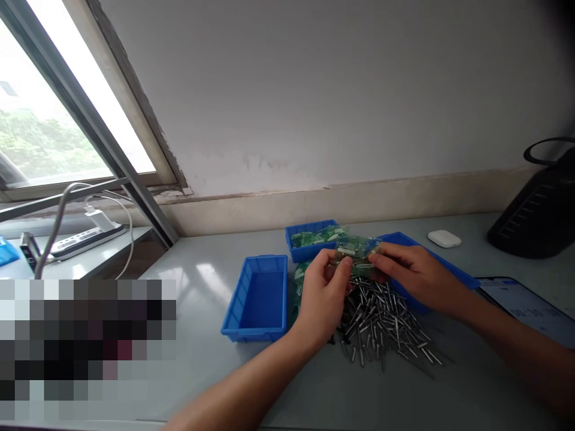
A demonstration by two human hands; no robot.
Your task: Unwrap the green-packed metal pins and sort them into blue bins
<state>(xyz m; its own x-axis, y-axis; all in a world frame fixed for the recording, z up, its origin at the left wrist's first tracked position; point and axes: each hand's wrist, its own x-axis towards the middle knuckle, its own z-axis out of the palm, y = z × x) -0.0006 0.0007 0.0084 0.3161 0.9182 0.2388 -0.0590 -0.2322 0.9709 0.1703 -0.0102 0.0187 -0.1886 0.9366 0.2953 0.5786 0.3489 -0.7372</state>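
Observation:
A small clear green plastic bag (pixel 357 246) with pale and metallic pieces in it is held up between both hands. My left hand (pixel 324 293) pinches its left side between thumb and fingers. My right hand (pixel 411 272) grips the right side with closed fingers. Below the bag, a heap of metal rivets (pixel 386 323) is spread on the grey table (pixel 193 335). More green bags (pixel 300 278) lie just left of the heap, partly hidden by my left hand. A blue tray (pixel 453 272) stands behind my right hand, which hides part of it.
An empty blue tray (pixel 265 296) stands left of my hands. Behind is a smaller blue tray (pixel 309 254) of green bags. On the right are a white case (pixel 444 239), a phone (pixel 525 305) and a black bottle (pixel 539 209); at left, a power strip (pixel 87 239).

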